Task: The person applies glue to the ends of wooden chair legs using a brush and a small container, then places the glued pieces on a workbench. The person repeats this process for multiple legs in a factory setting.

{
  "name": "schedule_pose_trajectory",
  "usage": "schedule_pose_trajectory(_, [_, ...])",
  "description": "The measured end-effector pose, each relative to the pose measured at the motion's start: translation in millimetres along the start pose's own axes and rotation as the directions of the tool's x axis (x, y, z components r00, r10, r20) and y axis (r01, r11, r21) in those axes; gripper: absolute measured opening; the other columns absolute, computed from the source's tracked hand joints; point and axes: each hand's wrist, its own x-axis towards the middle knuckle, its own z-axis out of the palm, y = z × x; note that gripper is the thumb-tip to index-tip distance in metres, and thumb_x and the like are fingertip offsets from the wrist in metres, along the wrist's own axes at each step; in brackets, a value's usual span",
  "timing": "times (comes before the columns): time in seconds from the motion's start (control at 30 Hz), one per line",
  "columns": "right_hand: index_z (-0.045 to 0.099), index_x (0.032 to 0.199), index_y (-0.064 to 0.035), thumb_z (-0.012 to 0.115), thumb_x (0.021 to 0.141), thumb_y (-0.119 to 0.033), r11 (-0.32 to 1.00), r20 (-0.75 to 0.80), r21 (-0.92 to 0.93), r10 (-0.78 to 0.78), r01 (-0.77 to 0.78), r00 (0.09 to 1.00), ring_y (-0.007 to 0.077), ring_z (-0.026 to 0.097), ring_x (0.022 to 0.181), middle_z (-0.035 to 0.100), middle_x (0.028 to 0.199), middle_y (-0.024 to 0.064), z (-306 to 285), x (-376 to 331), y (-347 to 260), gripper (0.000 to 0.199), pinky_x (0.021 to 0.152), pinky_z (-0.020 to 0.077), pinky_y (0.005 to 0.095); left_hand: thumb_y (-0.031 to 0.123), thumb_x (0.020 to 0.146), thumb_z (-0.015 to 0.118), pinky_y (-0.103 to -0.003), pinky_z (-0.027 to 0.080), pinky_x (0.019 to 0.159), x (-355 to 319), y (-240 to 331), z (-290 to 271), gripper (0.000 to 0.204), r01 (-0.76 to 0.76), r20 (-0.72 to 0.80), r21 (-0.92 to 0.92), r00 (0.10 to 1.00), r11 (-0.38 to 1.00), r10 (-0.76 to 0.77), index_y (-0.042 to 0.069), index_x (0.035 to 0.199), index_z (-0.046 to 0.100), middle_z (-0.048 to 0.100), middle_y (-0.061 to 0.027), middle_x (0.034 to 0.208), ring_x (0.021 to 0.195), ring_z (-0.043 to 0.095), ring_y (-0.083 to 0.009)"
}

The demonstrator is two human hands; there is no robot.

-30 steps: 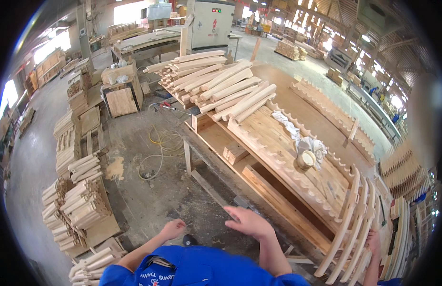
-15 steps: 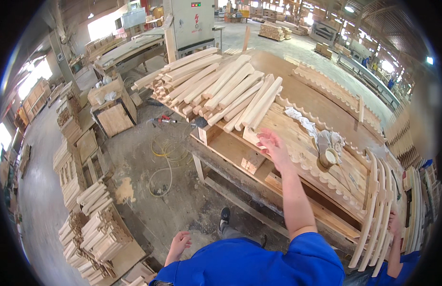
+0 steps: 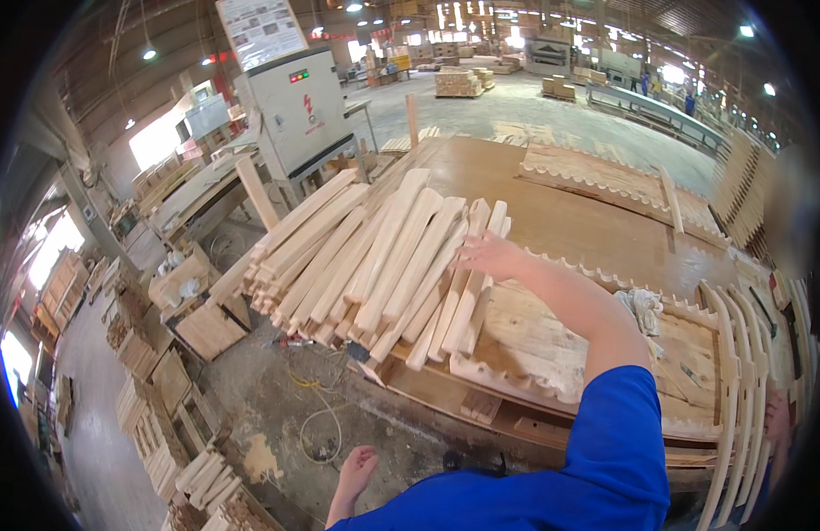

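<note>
Okay, we have a pile of pale, unpainted long wooden pieces in the centre of the frame, heaped on a big brown wooden worktop. Key relation: the rightmost pieces run steeply, lower ends near the frame's centre, upper ends leaning to the upper right, and our bare right hand is over their upper part, seemingly touching. Our right forearm comes in from the right, across their long axis. Right is clearly the nearer hand; fingers bent down over the wood, but we can't tell if they're closed around a piece or just resting.

Our bare left hand is at lower centre, well apart from the pile, below it in the frame; fingers loosely curled, nothing visible in it.

Right of the pile, we see a pale wooden strip with a scalloped edge, then a crumpled white rag. Curved pale wooden slats stand at lower right, another person's hand just beside them, blurred. Grey metal cabinet at upper left.
</note>
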Motion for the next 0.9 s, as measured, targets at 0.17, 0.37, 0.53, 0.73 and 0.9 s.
schedule_pose_trajectory(0.17, [0.047, 0.131, -0.0258, 0.075, 0.065, -0.019, 0.994, 0.261, -0.003, -0.104, 0.109, 0.960, 0.0235, 0.044, 0.122, 0.048, 0.130, 0.0019, 23.4, 36.2, 20.2, 0.072, 0.101, 0.0343, 0.0452, 0.010, 0.089, 0.059, -0.024, 0.047, 0.067, 41.4, 34.3, 29.1, 0.034, -0.112, 0.141, 0.231, 0.987, 0.966, 0.081, 0.002, 0.121, 0.051, 0.059, -0.0045, 0.093, 0.081, 0.058, -0.0106])
schedule_pose_trajectory(0.37, [0.053, 0.119, -0.0194, 0.078, 0.060, -0.032, 0.993, 0.124, -0.007, -0.115, 0.117, 0.986, 0.0197, 0.050, 0.109, 0.053, 0.111, 0.0007, 20.1, 37.6, 21.3, 0.065, 0.094, 0.0362, 0.0403, 0.014, 0.088, 0.063, -0.025, 0.048, 0.072, 41.4, 33.9, 19.4, 0.034, 0.036, 0.167, -0.009, 0.985, 0.999, -0.034, 0.003, 0.119, 0.055, 0.060, -0.0049, 0.094, 0.082, 0.058, -0.0111])
schedule_pose_trajectory(0.53, [0.056, 0.107, -0.0097, 0.077, 0.057, -0.042, 0.995, -0.187, 0.102, 0.010, 0.009, 0.982, 0.0215, 0.057, 0.100, 0.058, 0.101, 0.0051, -47.6, 34.6, -6.2, 0.063, 0.089, 0.0378, 0.0373, 0.012, 0.088, 0.062, -0.023, 0.047, 0.073, 33.8, 62.7, 3.4, 0.034, -0.199, 0.102, -0.004, 0.975, 0.980, 0.198, 0.002, 0.119, 0.053, 0.056, -0.0030, 0.096, 0.087, 0.054, -0.0101])
schedule_pose_trajectory(0.73, [0.060, 0.103, -0.0034, 0.070, 0.055, -0.039, 0.763, -0.209, 0.630, -0.010, 0.142, 0.978, 0.0296, 0.063, 0.084, 0.065, 0.092, 0.0136, -226.6, 29.8, -119.6, 0.060, 0.077, 0.0467, 0.0385, 0.028, 0.072, 0.078, -0.036, 0.043, 0.095, -5.6, 164.8, 11.9, 0.092, -0.686, -0.080, 0.141, 0.711, 0.714, 0.699, 0.007, 0.144, 0.024, 0.040, -0.0126, 0.133, 0.121, 0.045, -0.0232])
schedule_pose_trajectory(0.9, [0.059, 0.109, 0.0015, 0.071, 0.059, -0.040, 0.154, -0.197, 0.948, -0.404, 0.279, 0.893, 0.0326, 0.063, 0.090, 0.064, 0.105, 0.0170, -253.2, 24.6, -234.1, 0.066, 0.081, 0.0496, 0.0399, 0.040, 0.071, 0.078, -0.041, 0.040, 0.100, -57.6, 149.6, 11.6, 0.105, -0.767, -0.225, -0.287, 0.637, 0.574, 0.738, 0.009, 0.147, 0.012, 0.034, -0.0150, 0.140, 0.124, 0.043, -0.0276])
